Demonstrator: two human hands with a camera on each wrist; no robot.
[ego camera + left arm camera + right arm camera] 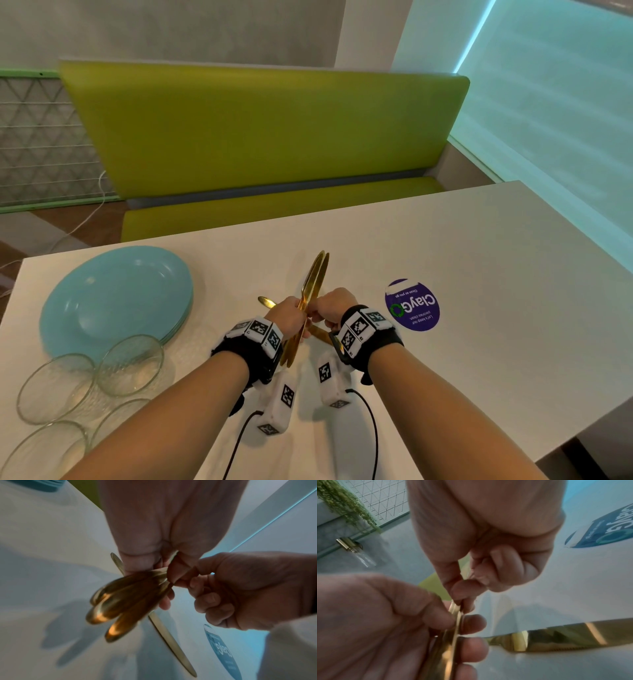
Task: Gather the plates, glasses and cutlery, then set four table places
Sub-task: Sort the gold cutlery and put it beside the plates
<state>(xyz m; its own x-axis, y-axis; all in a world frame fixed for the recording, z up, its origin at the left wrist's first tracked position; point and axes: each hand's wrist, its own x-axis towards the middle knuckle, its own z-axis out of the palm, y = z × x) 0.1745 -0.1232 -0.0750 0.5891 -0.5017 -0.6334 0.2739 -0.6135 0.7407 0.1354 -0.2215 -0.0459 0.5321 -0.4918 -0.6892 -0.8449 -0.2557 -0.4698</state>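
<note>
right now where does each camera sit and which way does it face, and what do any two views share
Head: worn on the head, looking down at the white table, plates, glasses; both forearms show.
Left wrist: under the left hand, looking along it at the gold cutlery bundle.
Right wrist: under the right hand, facing the bundle's handles and a knife on the table.
Shared: both wrist views show both hands, the bundle and the purple sticker.

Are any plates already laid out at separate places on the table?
No: in the head view the blue plates sit in one stack on the table, beside the glass bowls.
</note>
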